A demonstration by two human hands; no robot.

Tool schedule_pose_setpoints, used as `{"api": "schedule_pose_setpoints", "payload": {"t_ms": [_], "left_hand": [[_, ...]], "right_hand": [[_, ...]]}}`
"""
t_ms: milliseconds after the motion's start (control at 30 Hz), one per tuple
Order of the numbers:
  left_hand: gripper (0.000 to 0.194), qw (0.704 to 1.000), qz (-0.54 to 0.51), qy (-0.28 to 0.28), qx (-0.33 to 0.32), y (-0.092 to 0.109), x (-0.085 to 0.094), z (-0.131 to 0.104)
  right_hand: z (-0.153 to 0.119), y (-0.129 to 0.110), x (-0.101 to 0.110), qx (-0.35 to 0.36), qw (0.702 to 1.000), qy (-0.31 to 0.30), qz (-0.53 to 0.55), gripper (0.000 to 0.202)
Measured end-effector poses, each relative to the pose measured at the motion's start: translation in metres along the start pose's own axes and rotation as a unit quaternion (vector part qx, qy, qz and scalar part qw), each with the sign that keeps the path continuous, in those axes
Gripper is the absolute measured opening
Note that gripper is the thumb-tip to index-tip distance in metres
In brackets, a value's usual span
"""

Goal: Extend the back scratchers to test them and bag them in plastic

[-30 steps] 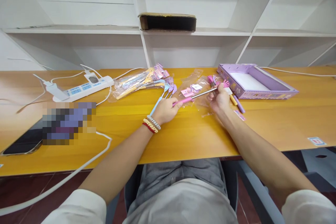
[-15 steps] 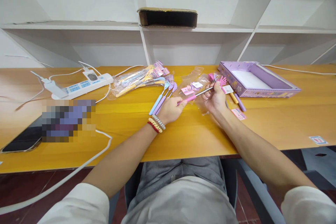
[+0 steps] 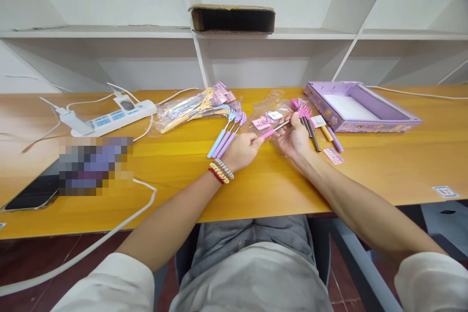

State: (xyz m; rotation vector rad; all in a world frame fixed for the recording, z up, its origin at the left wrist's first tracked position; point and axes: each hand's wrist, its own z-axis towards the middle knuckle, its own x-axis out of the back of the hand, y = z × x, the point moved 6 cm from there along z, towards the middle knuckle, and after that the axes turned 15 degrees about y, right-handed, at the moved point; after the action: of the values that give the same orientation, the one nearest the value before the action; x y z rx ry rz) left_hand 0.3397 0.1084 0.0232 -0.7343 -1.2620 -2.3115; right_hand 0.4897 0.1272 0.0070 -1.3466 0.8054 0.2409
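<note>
My left hand (image 3: 243,150) is closed round the pink handle of a back scratcher (image 3: 268,133). Its metal rod runs up to my right hand (image 3: 293,137), whose fingers grip it close to the pink claw end. Just left of my left hand lie several back scratchers (image 3: 224,142) in blue and purple, side by side with claws pointing away from me. Beside my right hand are dark metal rods (image 3: 315,139) and a yellow handle (image 3: 324,132). A purple handle (image 3: 335,139) rests next to that one. Clear plastic wrapping (image 3: 272,96) and pink cards (image 3: 260,124) lie behind my hands.
A bag of wrapped back scratchers (image 3: 192,113) lies at the back. To the right stands a purple display box (image 3: 380,127); a white power strip (image 3: 117,118) and a phone (image 3: 32,187) are on the left. A cardboard box (image 3: 232,7) sits on the shelf above.
My right hand has shifted slightly left and down along with the back scratcher. The dark rods beside it show more now. My left hand keeps its hold on the pink handle.
</note>
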Motion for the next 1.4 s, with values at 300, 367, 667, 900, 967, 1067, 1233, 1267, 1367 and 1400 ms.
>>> {"api": "schedule_pose_setpoints", "payload": {"t_ms": [300, 367, 667, 900, 967, 1067, 1233, 1267, 1367, 1400], "left_hand": [[0.039, 1.000, 0.004, -0.001, -0.009, 0.005, -0.010, -0.002], [0.039, 1.000, 0.009, -0.004, -0.012, 0.004, -0.013, -0.002], [0.039, 0.997, 0.054, 0.017, -0.047, -0.006, -0.013, 0.007], [0.038, 0.997, 0.050, 0.019, -0.061, -0.020, 0.019, 0.020], [0.037, 0.998, 0.031, 0.006, -0.058, -0.024, 0.028, 0.021], [0.039, 0.999, 0.007, -0.007, -0.031, -0.031, 0.041, 0.022], [0.040, 0.994, -0.053, -0.086, 0.038, -0.042, 0.049, 0.018], [0.040, 0.989, -0.069, -0.115, 0.062, -0.044, 0.048, 0.016], [0.035, 0.975, -0.105, -0.155, 0.115, -0.049, 0.047, 0.012], [0.034, 0.972, -0.111, -0.165, 0.126, -0.049, 0.047, 0.012]], "right_hand": [[0.002, 0.003, 0.005, -0.025, 0.999, 0.019, -0.008, 0.044], [0.002, 0.005, 0.006, -0.029, 0.999, 0.020, -0.012, 0.045], [0.008, 0.006, 0.005, -0.046, 0.999, 0.015, 0.003, 0.042], [0.018, -0.009, 0.010, -0.053, 0.998, 0.004, -0.042, 0.023], [0.022, -0.014, 0.016, -0.032, 0.998, 0.018, -0.053, 0.028], [0.025, -0.023, 0.020, 0.037, 0.992, -0.003, -0.120, 0.038], [0.014, -0.035, 0.011, 0.170, 0.923, -0.122, -0.322, 0.029], [0.010, -0.036, 0.008, 0.184, 0.905, -0.146, -0.354, 0.027], [0.000, -0.032, 0.002, 0.190, 0.856, -0.221, -0.427, 0.013], [-0.003, -0.029, 0.001, 0.188, 0.841, -0.247, -0.444, 0.012]]}}
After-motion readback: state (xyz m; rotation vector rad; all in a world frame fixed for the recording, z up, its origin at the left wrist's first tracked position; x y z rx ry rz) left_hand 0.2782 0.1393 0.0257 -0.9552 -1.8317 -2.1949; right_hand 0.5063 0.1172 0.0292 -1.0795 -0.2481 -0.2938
